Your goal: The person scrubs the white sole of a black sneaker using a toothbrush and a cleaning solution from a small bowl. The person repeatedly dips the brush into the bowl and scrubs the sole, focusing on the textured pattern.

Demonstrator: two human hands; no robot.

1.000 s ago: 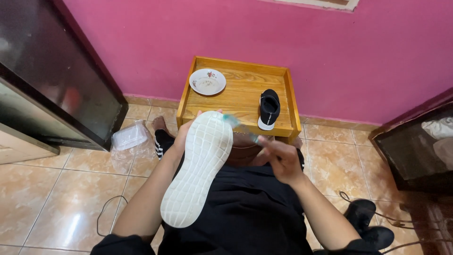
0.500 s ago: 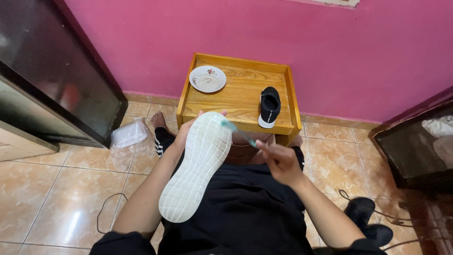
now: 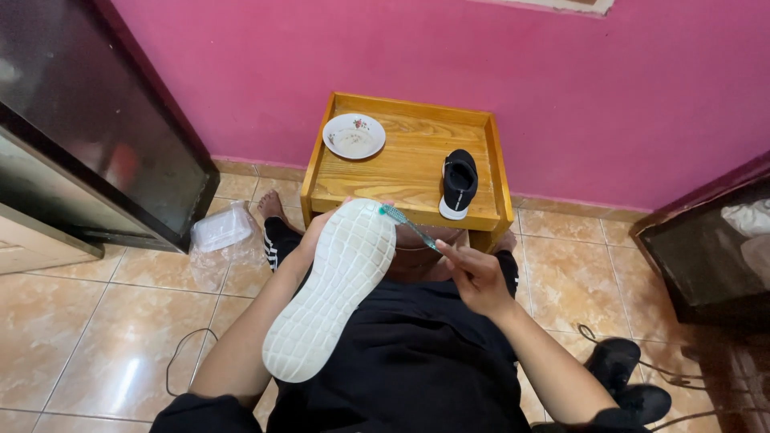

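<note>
A shoe with a white ribbed sole (image 3: 333,289) faces up at me, held over my lap. My left hand (image 3: 314,230) grips it from behind near the toe, mostly hidden by the sole. My right hand (image 3: 473,277) holds a teal toothbrush (image 3: 411,228) whose bristle head rests against the toe end of the sole. The matching black shoe (image 3: 459,183) lies on the small wooden table (image 3: 405,172) ahead, near a white dish (image 3: 354,135).
A pink wall rises behind the table. A dark cabinet (image 3: 88,136) stands at the left, another dark cabinet (image 3: 706,240) at the right. A clear plastic bag with a container (image 3: 218,236) and a cable lie on the tiled floor. Dark shoes (image 3: 630,377) sit lower right.
The toothbrush has moved along the toe of the sole, and my right hand has shifted slightly down and right. The shoe stays held in about the same place.
</note>
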